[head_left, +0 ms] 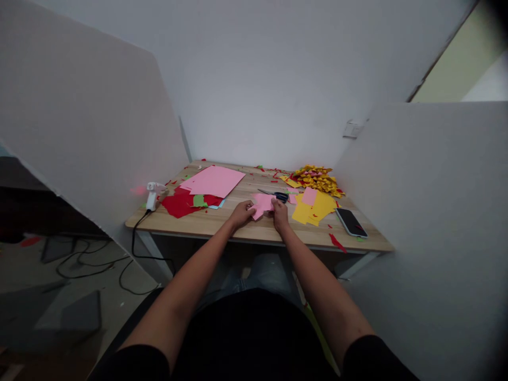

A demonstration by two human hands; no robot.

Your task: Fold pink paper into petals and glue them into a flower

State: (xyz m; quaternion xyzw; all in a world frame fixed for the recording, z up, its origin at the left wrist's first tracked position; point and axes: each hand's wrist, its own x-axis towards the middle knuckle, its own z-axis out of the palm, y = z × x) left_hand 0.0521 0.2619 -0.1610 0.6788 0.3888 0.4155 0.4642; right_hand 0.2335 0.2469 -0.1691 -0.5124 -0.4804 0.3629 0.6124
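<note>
Between my hands is a cut piece of pink paper (262, 202), held just above the front part of the wooden table. My left hand (241, 214) pinches its left edge between thumb and fingers. At the right edge, my right hand (280, 214) grips the same piece with the thumb on top. Scissors (281, 196) with dark handles lie right behind the paper, their blades pointing left. Small pink paper pieces (309, 196) and yellow sheets (317, 207) rest to the right of my right hand.
Large pink sheets (216, 181) overlap red paper (180, 203) on the left. A white glue gun (152, 196) with a black cable stands at the left edge. Folded yellow paper (319, 181) is heaped at the back right. A phone (351, 222) lies near the right edge. White panels enclose the table.
</note>
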